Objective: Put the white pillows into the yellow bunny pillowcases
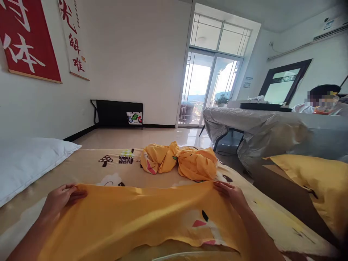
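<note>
A yellow pillowcase [130, 217] with a printed white, pink and black figure is stretched flat between my two hands. My left hand [63, 197] pinches its far left corner, and my right hand [230, 194] grips the far right corner. The near edge of the cloth hangs loose and wavy at the bottom of the view. Just beyond it lie crumpled bundles of yellow cloth [197, 163] on a beige printed bedsheet [92, 168]. A white pillow [32, 163] rests at the left side of the bed.
At the right, a yellow pillow [323, 185] sits on a brown surface. A plastic-covered table [261, 121] stands behind, with a person [323, 99] seated past it. Against the back wall leans a black folded panel [116, 113]. Glass doors [206, 87] open the far wall to daylight.
</note>
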Available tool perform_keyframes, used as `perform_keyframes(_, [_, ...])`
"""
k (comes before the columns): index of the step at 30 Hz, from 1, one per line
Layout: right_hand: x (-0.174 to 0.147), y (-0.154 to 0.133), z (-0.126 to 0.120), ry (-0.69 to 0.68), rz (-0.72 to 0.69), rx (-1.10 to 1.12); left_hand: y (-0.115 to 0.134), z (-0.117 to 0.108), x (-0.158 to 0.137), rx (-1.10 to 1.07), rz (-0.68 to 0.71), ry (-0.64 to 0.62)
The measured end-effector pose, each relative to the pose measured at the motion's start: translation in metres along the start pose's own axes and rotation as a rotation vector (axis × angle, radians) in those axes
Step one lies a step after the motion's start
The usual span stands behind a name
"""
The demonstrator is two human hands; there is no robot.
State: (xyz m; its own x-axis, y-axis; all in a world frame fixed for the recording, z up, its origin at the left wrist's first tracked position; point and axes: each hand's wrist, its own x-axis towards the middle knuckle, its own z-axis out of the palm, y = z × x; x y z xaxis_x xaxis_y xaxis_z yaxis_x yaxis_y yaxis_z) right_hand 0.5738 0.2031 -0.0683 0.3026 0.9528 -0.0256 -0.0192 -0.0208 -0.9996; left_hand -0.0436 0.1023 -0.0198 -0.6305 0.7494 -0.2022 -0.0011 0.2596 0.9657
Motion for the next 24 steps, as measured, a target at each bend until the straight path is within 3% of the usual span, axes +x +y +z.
perform_keyframes(2, [0.0,0.003,0.003,-0.027,-0.014,-0.053,-0.009,0.0,0.008,-0.032,-0.018,-0.021])
perform_keyframes(8, [-0.006,0.003,0.009,0.003,-0.156,-0.591,-0.024,0.002,0.018,0.125,0.051,-0.048])
perform_keyframes(17, [-0.011,-0.003,0.015,-0.018,-0.221,-0.687,-0.027,0.005,0.023,0.206,0.173,0.068])
perform_keyframes(21, [-0.008,0.009,0.018,-0.089,-0.28,-0.72,-0.039,0.006,0.028,0.345,0.212,0.07])
perform_keyframes(24, [-0.006,0.021,0.02,-0.153,-0.36,-0.891,-0.045,0.008,0.027,0.465,0.225,0.055])
